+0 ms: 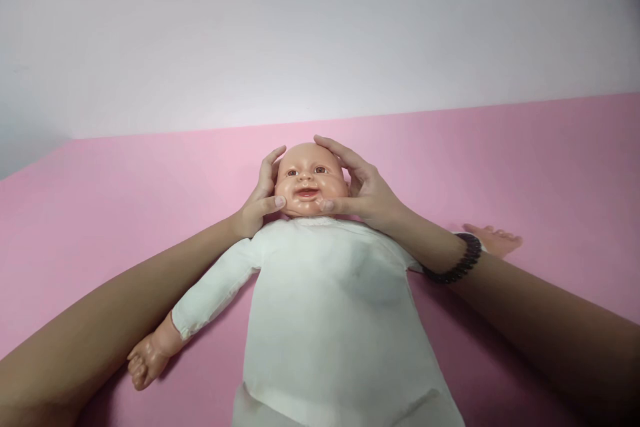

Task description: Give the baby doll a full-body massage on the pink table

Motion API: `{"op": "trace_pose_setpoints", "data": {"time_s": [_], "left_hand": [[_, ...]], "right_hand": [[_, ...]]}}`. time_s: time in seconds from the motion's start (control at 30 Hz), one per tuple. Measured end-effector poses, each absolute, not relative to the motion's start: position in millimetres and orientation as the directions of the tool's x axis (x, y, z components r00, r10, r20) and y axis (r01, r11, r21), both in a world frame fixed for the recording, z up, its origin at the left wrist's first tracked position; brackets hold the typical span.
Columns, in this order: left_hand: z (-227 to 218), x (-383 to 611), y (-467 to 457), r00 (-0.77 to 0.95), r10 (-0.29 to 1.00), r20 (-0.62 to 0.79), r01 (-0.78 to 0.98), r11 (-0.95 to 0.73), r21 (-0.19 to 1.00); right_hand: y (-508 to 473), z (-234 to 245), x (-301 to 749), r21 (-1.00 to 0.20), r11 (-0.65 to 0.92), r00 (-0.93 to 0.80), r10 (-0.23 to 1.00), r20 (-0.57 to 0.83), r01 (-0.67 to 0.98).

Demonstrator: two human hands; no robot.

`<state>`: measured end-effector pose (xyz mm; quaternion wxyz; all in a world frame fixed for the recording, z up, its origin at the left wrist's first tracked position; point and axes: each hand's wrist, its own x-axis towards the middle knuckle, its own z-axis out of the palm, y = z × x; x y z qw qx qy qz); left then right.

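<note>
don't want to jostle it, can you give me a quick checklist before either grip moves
1. Left grip at the doll's head: ok, cupped along one side, thumb at the jaw.
2. Right grip matching it: ok, cupped along the opposite side, thumb by the chin.
3. Eyes and mouth uncovered: ok, no finger crosses them.
4. Back of the head resting on the pink surface: cannot tell, hidden from this view.
5. Bracelet clear of the doll's sleeve: cannot tell, they are close in view.
6. Feet free: cannot tell, out of frame.
</note>
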<state>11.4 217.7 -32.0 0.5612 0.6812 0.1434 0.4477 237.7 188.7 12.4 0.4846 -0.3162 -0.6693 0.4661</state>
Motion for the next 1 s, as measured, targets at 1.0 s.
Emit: {"op": "trace_pose_setpoints", "data": {"time_s": [1.0], "left_hand": [[-33.3,10.3,223.9,0.575,0.698,0.427,-0.300,-0.305,0.904]], "right_hand": [[190.2,2.5,230.1,-0.946,0.202,-0.266,0.925,0.269,-0.254]]}}
